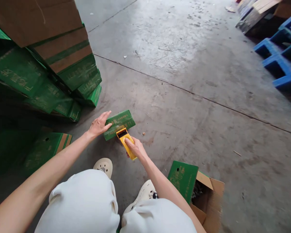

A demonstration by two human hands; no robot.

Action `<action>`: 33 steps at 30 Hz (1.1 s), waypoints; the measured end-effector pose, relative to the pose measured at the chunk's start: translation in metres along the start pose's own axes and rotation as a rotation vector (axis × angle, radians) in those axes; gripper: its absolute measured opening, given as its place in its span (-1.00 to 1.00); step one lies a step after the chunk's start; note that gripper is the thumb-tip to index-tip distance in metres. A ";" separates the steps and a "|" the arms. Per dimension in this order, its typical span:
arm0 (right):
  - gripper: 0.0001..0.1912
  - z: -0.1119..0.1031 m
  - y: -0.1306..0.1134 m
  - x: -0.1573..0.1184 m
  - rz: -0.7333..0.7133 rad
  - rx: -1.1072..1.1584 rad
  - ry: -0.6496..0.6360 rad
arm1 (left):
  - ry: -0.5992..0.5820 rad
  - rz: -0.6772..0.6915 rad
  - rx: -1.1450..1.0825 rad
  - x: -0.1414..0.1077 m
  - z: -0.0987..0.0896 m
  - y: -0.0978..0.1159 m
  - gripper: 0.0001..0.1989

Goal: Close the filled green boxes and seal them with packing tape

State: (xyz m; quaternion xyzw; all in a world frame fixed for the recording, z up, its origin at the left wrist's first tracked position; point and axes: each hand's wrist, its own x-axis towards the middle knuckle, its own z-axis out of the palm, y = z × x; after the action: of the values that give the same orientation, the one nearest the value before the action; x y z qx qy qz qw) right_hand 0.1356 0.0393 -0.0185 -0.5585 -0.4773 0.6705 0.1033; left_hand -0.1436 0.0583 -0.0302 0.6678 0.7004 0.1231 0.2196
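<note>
A green box [122, 119] with printed characters rests low in front of me, near the middle of the view. My left hand [99, 124] lies at its left end with the fingers spread, the thumb over the green surface. Wrapped in my right hand [135, 147] is a yellow handheld tool [126, 141] with a dark opening at its front. The tool's front end meets the box's near edge. My right thumb presses on top of the tool.
Stacked green and brown cartons [80, 76] stand at the left. An open carton [212, 200] with dark contents sits at the lower right, beside my knee. Blue pallets [278, 61] are at the far right. My shoes [104, 166] are on the concrete floor.
</note>
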 end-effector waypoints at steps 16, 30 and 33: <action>-0.41 -0.003 0.007 -0.025 -0.036 0.070 -0.018 | -0.061 -0.068 0.405 -0.001 0.022 0.029 0.26; -0.58 0.008 -0.022 0.041 0.133 0.082 0.007 | -0.091 -0.071 0.485 0.003 0.020 0.031 0.15; -0.57 0.007 -0.018 0.040 0.154 0.105 0.020 | -0.098 -0.066 0.482 0.005 0.021 0.025 0.15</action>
State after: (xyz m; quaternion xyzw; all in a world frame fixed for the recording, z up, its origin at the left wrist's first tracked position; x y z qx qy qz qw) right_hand 0.1086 0.0722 -0.0320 -0.5940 -0.3961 0.6950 0.0852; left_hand -0.1113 0.0623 -0.0374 0.6830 0.7194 -0.0875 0.0916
